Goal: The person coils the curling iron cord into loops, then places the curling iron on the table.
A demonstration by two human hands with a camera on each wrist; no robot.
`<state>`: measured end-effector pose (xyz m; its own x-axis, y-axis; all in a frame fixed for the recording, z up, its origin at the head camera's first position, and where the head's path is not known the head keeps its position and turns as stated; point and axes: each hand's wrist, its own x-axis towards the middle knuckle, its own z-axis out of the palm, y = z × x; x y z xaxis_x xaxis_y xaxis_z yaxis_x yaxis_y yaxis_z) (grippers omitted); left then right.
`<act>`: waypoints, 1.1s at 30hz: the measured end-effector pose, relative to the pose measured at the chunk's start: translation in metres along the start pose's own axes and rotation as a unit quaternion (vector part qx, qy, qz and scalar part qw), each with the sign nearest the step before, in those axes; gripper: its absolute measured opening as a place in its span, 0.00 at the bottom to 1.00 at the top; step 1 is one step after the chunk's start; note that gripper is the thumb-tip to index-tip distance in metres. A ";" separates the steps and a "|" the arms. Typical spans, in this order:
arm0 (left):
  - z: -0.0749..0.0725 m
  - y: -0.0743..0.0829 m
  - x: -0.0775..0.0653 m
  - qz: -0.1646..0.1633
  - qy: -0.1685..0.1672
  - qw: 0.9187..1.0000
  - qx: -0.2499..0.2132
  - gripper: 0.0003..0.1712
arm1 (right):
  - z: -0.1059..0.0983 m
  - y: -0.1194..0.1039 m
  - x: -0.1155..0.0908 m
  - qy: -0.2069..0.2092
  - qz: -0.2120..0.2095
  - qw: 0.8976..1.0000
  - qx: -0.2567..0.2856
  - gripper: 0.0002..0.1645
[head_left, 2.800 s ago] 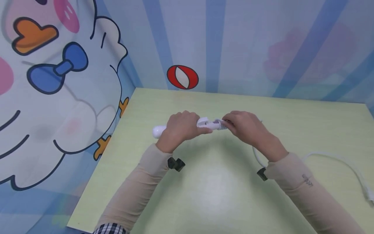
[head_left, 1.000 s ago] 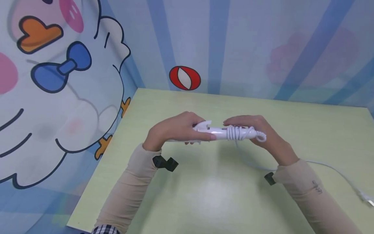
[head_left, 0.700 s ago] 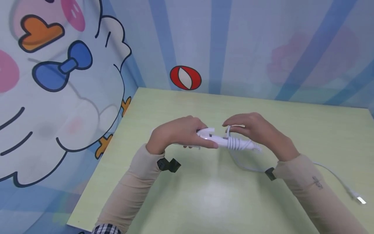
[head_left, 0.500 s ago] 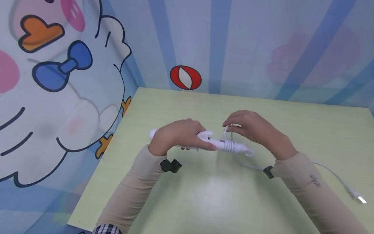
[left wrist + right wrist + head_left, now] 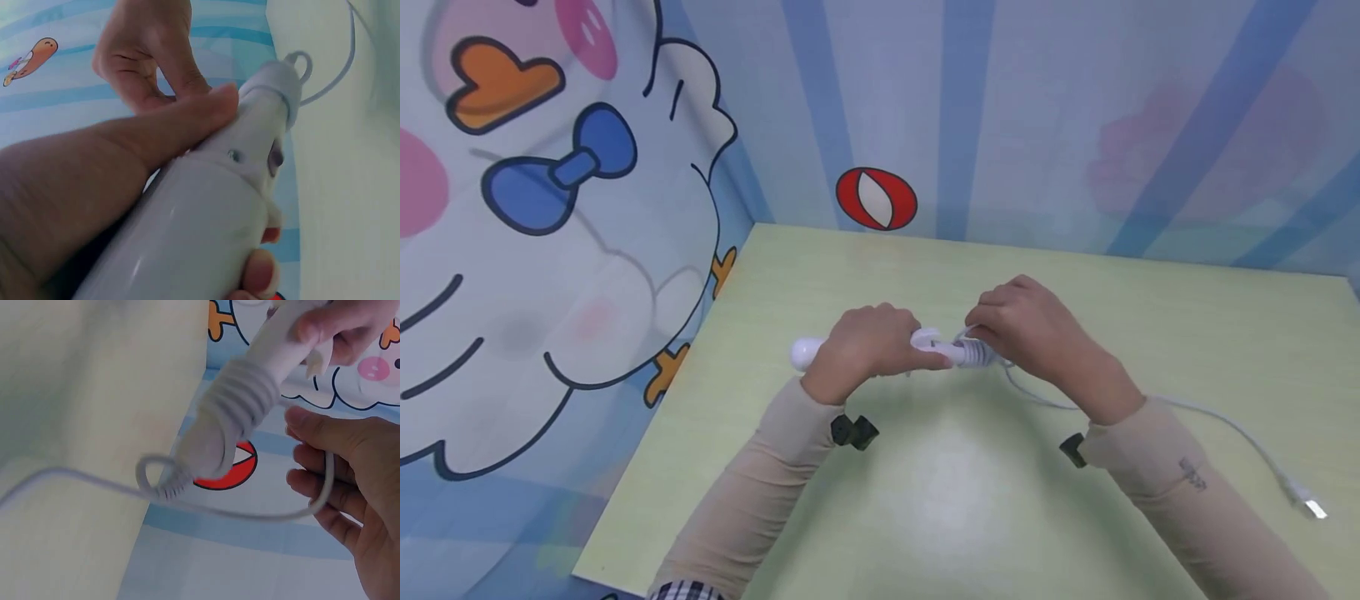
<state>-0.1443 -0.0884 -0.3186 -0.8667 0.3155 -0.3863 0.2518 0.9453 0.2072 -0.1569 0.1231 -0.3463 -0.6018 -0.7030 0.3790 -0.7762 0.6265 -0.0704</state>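
My left hand (image 5: 868, 342) grips a white curling iron (image 5: 194, 225) round its middle and holds it level above the table. In the left wrist view the thumb lies along its near side, fingertips showing on the far side. A white power cord (image 5: 250, 515) is wound in several coils (image 5: 240, 397) round the handle, leaving a small loop at the handle's end. Beside these coils, my right hand (image 5: 1033, 325) holds the cord with curled fingers. In the right wrist view the cord runs in a bend through those fingers. The left hand hides part of the iron.
The cord's free length runs right across the pale green table (image 5: 955, 500) to a plug (image 5: 1312, 506) near the right side. A wall with blue stripes (image 5: 962, 125) rises behind the table. On the left stands a panel with a cartoon bird (image 5: 647, 208).
Over the last second my right hand lifted the cord above the handle, then came in close against the coils. The iron tilted and levelled again. The plug has slid a little leftward.
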 end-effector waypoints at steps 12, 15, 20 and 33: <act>0.013 -0.014 0.012 -0.033 0.113 0.991 -0.071 0.32 | 0.009 -0.017 -0.010 0.013 0.127 0.991 0.045 0.12; 0.012 -0.017 0.014 -0.033 0.126 0.988 -0.085 0.33 | 0.013 -0.021 -0.012 -0.001 0.160 0.984 0.083 0.14; 0.006 -0.024 0.015 -0.023 0.121 0.984 -0.127 0.31 | 0.023 -0.020 -0.017 -0.043 0.216 0.958 0.184 0.13; -0.004 -0.026 0.008 0.029 0.066 0.967 -0.243 0.30 | 0.048 -0.006 -0.029 0.006 0.186 0.931 0.313 0.13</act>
<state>-0.1591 -0.1107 -0.3235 -0.9128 0.3229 -0.2500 0.0973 0.7665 0.6348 -0.1438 0.1234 -0.4011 -0.8516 -0.4702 0.2317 -0.4747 0.5046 -0.7211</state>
